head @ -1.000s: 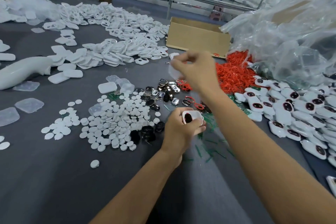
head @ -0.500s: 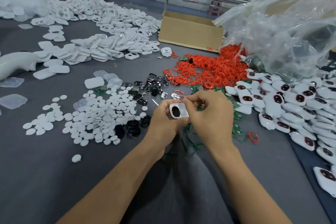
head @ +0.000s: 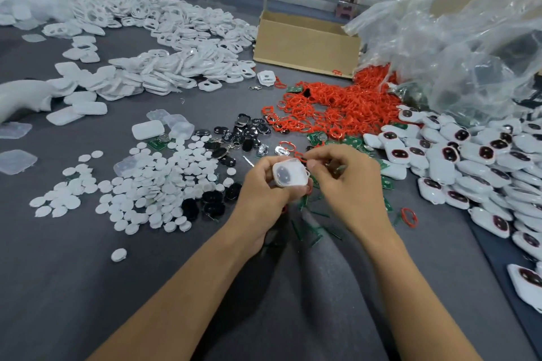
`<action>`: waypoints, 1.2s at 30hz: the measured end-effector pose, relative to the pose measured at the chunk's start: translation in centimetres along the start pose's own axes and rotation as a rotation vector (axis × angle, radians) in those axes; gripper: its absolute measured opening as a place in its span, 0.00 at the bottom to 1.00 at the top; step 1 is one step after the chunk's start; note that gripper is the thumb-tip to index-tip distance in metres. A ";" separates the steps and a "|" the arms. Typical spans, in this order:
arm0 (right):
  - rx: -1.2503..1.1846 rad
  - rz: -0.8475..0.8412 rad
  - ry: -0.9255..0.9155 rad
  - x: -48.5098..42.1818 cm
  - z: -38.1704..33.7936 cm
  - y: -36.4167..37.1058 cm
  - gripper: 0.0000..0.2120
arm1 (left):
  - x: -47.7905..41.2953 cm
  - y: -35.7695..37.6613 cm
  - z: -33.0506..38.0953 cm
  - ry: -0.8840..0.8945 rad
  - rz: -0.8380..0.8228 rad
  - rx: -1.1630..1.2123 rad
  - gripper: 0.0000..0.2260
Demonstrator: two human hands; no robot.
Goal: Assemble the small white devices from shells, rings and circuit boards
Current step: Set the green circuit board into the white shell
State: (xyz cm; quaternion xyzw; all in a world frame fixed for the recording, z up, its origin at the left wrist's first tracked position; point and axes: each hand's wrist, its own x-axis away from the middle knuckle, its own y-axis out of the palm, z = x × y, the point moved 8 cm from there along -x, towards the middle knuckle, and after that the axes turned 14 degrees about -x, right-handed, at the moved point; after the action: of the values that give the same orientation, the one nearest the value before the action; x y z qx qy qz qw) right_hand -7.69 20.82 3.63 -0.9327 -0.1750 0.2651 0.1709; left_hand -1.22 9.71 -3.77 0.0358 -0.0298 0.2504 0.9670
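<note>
Pinching a white shell [head: 290, 175], the left hand [head: 264, 193] is steadying it while the right hand [head: 347, 182], fingers closed at its edge, is apparently seating a cover needing firm pressing next.

Left hand [head: 264, 187] holds white shell [head: 290, 174]; right hand [head: 349, 184] pinches its edge.

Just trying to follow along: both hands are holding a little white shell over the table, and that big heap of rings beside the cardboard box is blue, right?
Not quite. The head view shows the heap of rings beside the cardboard box is red-orange, not blue. The rest holds: the left hand and right hand hold a white shell.
</note>
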 end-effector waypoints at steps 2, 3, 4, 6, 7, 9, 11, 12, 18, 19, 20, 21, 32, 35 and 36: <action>0.023 -0.060 -0.022 0.0 0.0 0.4 0.07 | 0.1 0.1 0.1 0.006 -0.020 0.004 0.19; 0.041 -0.094 -0.052 0.1 -0.2 0.7 0.07 | 0.1 0.1 0.2 0.012 -0.031 0.000 0.20; 0.067 -0.125 -0.089 0.2 -0.4 1.0 0.07 | 0.1 0.1 0.3 0.018 -0.038 -0.016 0.20; 0.136 -0.164 -0.155 0.4 -0.9 1.5 0.06 | 0.2 0.1 0.4 0.022 -0.045 -0.049 0.20; 0.168 -0.173 -0.171 0.5 -1.0 1.6 0.06 | 0.2 0.1 0.4 0.022 -0.046 -0.056 0.20; 0.206 -0.187 -0.176 0.5 -1.0 1.7 0.06 | 0.2 0.0 0.5 0.017 -0.046 -0.058 0.20; 0.244 -0.196 -0.180 0.6 -1.0 1.7 0.04 | 0.3 0.1 0.6 0.014 -0.045 -0.061 0.21; 0.264 -0.196 -0.190 0.6 -1.0 1.7 0.04 | 0.3 0.1 0.6 0.014 -0.045 -0.064 0.21; 0.371 -0.181 -0.248 0.7 -1.4 2.0 0.02 | 0.5 0.3 0.9 0.021 -0.057 -0.100 0.21; 0.403 -0.183 -0.255 0.8 -1.4 2.1 0.02 | 0.5 0.4 0.9 0.022 -0.059 -0.106 0.21; 0.433 -0.188 -0.265 0.8 -1.4 2.2 0.02 | 0.5 0.4 0.9 0.022 -0.060 -0.108 0.21; 0.457 -0.195 -0.274 0.8 -1.4 2.4 0.01 | 0.5 0.4 0.9 0.021 -0.061 -0.106 0.21; 0.472 -0.227 -0.218 0.9 -1.1 2.4 0.01 | 0.4 0.3 0.7 0.011 -0.040 -0.099 0.21; 0.523 -0.215 -0.203 1.0 -1.0 2.7 0.03 | 0.4 0.3 0.6 0.010 -0.040 -0.091 0.20; 0.533 -0.208 -0.205 1.0 -1.0 2.7 0.03 | 0.4 0.3 0.6 0.003 -0.042 -0.079 0.19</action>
State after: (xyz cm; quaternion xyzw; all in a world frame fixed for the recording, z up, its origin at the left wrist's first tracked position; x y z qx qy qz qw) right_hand -5.69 18.67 2.91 -0.8005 -0.2101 0.3755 0.4172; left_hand -1.06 10.12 -3.14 -0.0021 -0.0376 0.2288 0.9727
